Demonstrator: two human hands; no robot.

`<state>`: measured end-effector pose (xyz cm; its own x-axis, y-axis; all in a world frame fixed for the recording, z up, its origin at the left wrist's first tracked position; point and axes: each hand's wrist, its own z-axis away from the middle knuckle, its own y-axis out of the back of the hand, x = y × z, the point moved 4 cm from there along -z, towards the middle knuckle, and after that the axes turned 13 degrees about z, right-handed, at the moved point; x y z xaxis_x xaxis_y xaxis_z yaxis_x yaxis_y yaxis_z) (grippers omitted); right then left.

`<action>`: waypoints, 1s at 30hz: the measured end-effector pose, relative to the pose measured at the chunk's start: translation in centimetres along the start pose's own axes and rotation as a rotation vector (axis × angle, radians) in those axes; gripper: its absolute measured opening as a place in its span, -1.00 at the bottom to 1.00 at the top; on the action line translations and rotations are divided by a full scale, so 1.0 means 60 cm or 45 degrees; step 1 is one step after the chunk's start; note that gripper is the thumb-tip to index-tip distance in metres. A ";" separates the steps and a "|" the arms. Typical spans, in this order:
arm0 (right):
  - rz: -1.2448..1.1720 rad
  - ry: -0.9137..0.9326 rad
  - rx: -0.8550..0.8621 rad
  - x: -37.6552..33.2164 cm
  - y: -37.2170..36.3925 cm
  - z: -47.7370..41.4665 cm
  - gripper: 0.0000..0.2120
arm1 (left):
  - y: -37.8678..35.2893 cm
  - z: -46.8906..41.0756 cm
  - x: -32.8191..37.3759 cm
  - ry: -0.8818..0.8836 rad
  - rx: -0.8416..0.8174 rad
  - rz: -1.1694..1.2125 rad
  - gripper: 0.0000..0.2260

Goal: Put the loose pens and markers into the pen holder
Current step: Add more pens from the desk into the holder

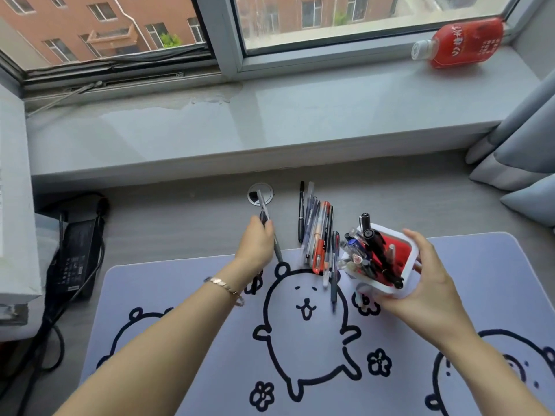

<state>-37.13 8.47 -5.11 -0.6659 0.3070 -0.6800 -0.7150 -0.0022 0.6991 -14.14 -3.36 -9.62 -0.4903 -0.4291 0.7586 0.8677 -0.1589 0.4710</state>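
My right hand (426, 280) grips a white pen holder (410, 250) with a red inside, tilted toward the left and lifted slightly above the desk mat. Several pens and markers (369, 256) stick out of it. My left hand (255, 244) is closed around a grey pen (264, 210) that points away toward the window. Between both hands a row of loose pens (318, 232) lies on the desk, among them a black marker (301, 211) and an orange pen (320, 250). A dark pen (334, 274) lies partly on the mat.
A pale purple desk mat (480, 295) with cartoon drawings covers the near desk. A round cable grommet (260, 193) sits behind my left hand. A black power adapter (76, 250) with cables lies at the left. A red bottle (459, 43) rests on the window sill; curtains (522, 151) hang at right.
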 end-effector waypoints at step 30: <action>0.029 0.187 -0.105 -0.067 -0.020 0.041 -0.14 | 0.130 0.205 0.151 -0.799 0.069 1.220 -0.80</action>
<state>-33.09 9.58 -2.69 -0.7016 0.1638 -0.6935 -0.7105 -0.0878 0.6982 -12.81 2.45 6.48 0.4025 0.1679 0.8999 0.9095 0.0388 -0.4140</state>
